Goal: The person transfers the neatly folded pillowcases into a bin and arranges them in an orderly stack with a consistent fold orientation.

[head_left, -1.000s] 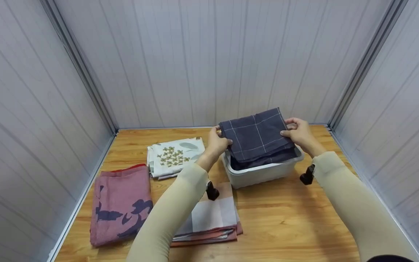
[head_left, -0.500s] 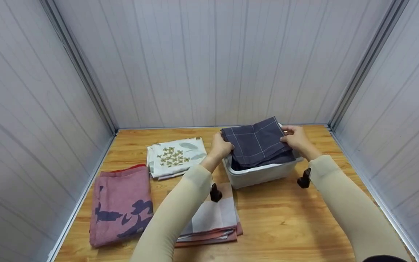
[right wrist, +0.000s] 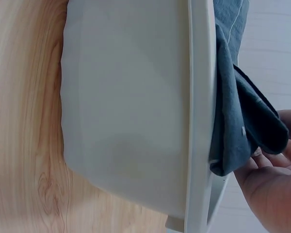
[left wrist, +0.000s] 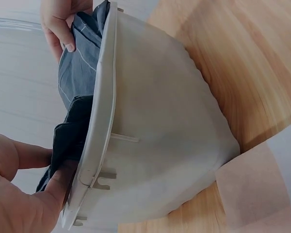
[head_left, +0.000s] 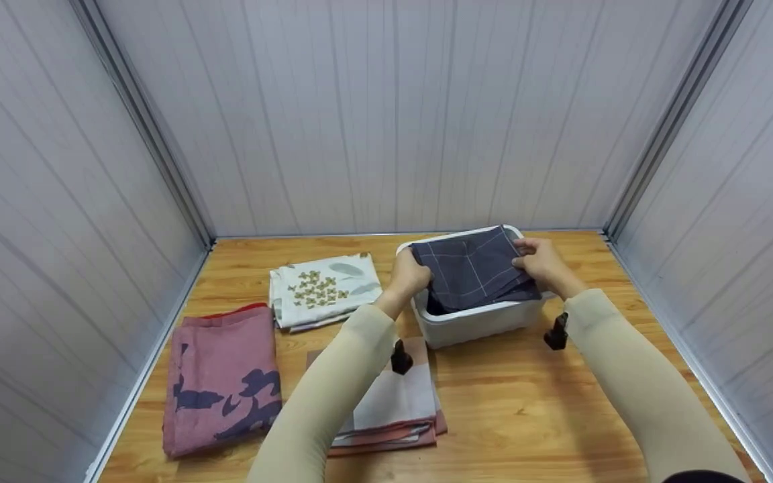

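Note:
A folded dark blue-grey cloth [head_left: 470, 265] with thin white check lines lies in the mouth of a white plastic bin [head_left: 487, 325], its far right corner up at the rim. My left hand [head_left: 408, 274] pinches the cloth's left edge, thumb on top and fingers under it, as the left wrist view shows at the hand [left wrist: 24, 187]. At the opposite edge my right hand [head_left: 542, 263] pinches the cloth; in the right wrist view the folded edge [right wrist: 237, 111] bulges above the rim beside that hand [right wrist: 276, 179]. More dark cloth shows beneath, inside the bin.
Left of the bin lies a folded white cloth [head_left: 323, 292] with gold flowers. A folded pink cloth [head_left: 225, 376] with dark patches is farther left. A folded checked cloth [head_left: 393, 402] lies in front, partly behind my left sleeve. Panel walls enclose the wooden table [head_left: 514, 416].
Both hands have lowered the dark checked cloth into the bin, and more of the bin's far rim now shows. The other cloths have stayed in place.

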`<move>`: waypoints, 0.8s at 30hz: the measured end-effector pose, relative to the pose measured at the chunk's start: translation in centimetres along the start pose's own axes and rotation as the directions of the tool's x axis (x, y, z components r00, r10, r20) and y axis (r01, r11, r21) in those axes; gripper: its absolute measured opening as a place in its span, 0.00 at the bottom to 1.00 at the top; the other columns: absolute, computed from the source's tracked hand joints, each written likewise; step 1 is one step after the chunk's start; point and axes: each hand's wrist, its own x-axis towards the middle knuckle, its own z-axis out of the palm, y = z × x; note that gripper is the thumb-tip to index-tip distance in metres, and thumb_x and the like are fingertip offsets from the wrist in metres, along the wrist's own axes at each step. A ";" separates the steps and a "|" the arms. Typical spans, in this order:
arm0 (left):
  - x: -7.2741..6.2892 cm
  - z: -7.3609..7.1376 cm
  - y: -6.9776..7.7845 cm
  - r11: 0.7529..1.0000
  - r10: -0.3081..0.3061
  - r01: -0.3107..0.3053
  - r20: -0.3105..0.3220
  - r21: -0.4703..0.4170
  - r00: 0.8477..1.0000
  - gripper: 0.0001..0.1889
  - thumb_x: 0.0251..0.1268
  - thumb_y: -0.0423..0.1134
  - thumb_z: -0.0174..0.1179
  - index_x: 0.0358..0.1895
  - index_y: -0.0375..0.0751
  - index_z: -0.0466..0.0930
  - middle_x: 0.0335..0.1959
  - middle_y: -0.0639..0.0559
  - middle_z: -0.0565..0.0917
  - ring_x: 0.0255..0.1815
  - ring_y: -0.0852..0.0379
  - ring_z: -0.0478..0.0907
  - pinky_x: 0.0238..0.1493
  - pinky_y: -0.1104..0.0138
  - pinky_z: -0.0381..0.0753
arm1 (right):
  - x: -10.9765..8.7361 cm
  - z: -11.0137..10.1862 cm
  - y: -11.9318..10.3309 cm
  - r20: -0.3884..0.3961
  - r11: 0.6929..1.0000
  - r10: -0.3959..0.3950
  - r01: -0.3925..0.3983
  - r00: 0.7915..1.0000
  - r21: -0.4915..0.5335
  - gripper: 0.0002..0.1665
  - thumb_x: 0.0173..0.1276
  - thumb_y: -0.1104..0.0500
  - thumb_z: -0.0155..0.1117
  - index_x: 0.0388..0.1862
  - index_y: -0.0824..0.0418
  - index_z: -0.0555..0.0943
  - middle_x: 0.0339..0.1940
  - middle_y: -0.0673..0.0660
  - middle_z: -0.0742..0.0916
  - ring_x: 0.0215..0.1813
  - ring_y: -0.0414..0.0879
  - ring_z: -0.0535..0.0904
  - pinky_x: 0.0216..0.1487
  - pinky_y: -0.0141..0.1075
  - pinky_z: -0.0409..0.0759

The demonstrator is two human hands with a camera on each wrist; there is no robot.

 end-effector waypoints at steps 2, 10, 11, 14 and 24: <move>0.0 0.0 0.0 1.000 0.001 0.000 0.009 -0.015 1.000 0.28 0.53 0.18 0.51 0.62 0.19 0.75 0.54 0.31 0.85 0.48 0.49 0.80 0.55 0.61 0.87 | 0.0 0.0 0.1 -0.002 1.000 -0.004 0.004 1.000 0.026 0.33 0.76 0.72 0.59 0.79 0.75 0.70 0.68 0.75 0.82 0.46 0.39 0.80 0.43 0.24 0.79; 0.1 -0.3 -0.2 0.998 -0.026 0.028 0.034 -0.053 0.999 0.36 0.56 0.18 0.56 0.73 0.17 0.66 0.65 0.25 0.80 0.59 0.41 0.82 0.61 0.56 0.89 | 0.0 -0.2 0.3 -0.017 0.998 -0.057 0.057 0.998 0.041 0.32 0.72 0.74 0.61 0.76 0.75 0.73 0.66 0.75 0.84 0.53 0.43 0.81 0.45 0.23 0.78; 0.1 -0.3 -0.3 0.997 -0.034 0.038 0.047 -0.072 0.998 0.36 0.57 0.17 0.57 0.74 0.18 0.65 0.66 0.25 0.80 0.57 0.40 0.84 0.57 0.57 0.90 | 0.0 -0.3 0.5 -0.001 0.997 -0.061 0.061 0.998 0.042 0.33 0.72 0.75 0.60 0.76 0.76 0.72 0.67 0.77 0.83 0.53 0.43 0.80 0.46 0.23 0.79; 0.0 -0.6 -0.2 0.986 -0.059 0.072 0.089 -0.151 0.994 0.38 0.61 0.17 0.59 0.78 0.20 0.62 0.69 0.24 0.78 0.54 0.40 0.86 0.50 0.60 0.92 | 0.2 -0.5 0.9 0.019 0.996 -0.066 0.065 0.998 0.058 0.34 0.71 0.77 0.58 0.76 0.80 0.70 0.63 0.75 0.84 0.47 0.38 0.81 0.45 0.24 0.83; 0.1 -1.9 0.1 0.958 -0.058 0.098 0.152 -0.269 0.987 0.38 0.67 0.20 0.64 0.80 0.27 0.63 0.73 0.25 0.74 0.61 0.38 0.84 0.55 0.58 0.92 | -0.3 -0.6 0.6 0.053 0.995 -0.049 0.044 0.997 0.094 0.34 0.71 0.75 0.58 0.76 0.78 0.70 0.57 0.66 0.85 0.48 0.42 0.84 0.50 0.31 0.89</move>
